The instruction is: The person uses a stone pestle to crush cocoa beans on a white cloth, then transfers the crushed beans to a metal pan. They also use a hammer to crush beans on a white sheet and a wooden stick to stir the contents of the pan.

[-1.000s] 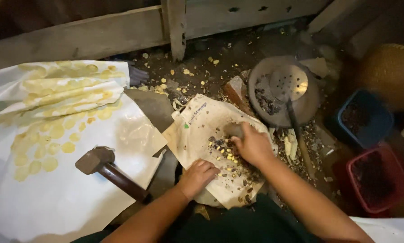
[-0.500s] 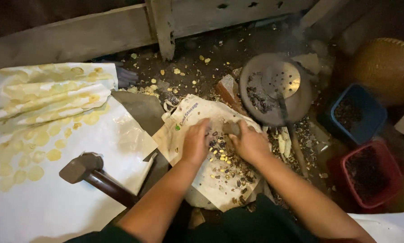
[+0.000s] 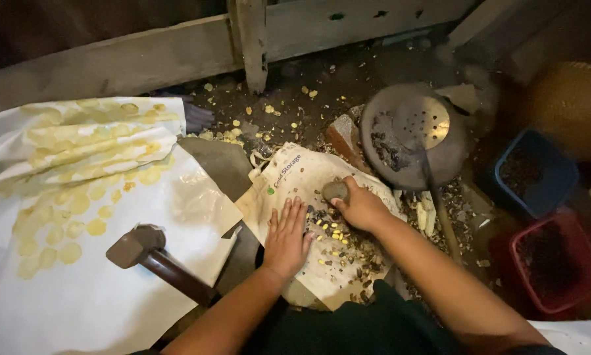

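While a wooden mallet (image 3: 144, 250) lies on a white sheet (image 3: 78, 296) dotted with yellow discs at far left, the left hand (image 3: 287, 233) rests flat, fingers spread, on a cream cloth bag (image 3: 289, 181) spread over the floor. Just beside it, the right hand (image 3: 360, 209) is clamped around a small grey stone (image 3: 335, 191) above scattered yellow kernels and dark shells (image 3: 338, 240) on the bag. Beyond sit a round pan with a perforated ladle (image 3: 417, 128), then a blue tub (image 3: 535, 172) and a red tub (image 3: 552, 260).

Mallet (image 3: 152, 258) left, dark pan (image 3: 410, 141) right of open cloth (image 3: 289, 181).
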